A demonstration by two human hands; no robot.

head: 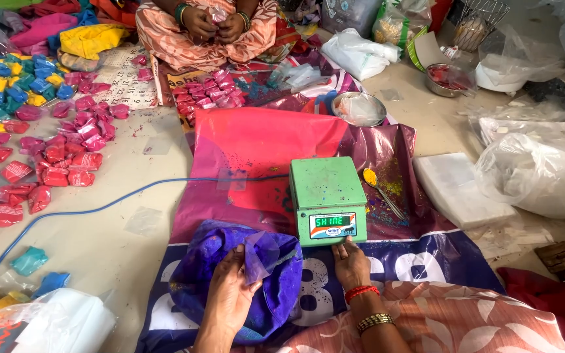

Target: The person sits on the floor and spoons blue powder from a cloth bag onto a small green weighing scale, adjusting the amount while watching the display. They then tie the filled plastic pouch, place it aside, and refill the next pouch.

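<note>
Head view: the left hand [230, 294] pinches a small clear pouch [256, 252] open over the purple bag [230, 274], likely ready for filling. The right hand [350, 261], fingers spread, touches the front of the green scale [327, 196] just ahead. Red packets [53, 163] lie well left; a spoon [380, 189] rests right of the scale.

Scale [327, 196] sits on the sheet [256, 144] just ahead of you, centre. Spoon [379, 189] lies directly R of it. Powder bag [230, 274] on the sheet to front-L of scale, nr your hands. Packets [53, 157] spread over floor far L. Bowl [359, 108] behind scale; another person [207, 29] sits beyond.
</note>
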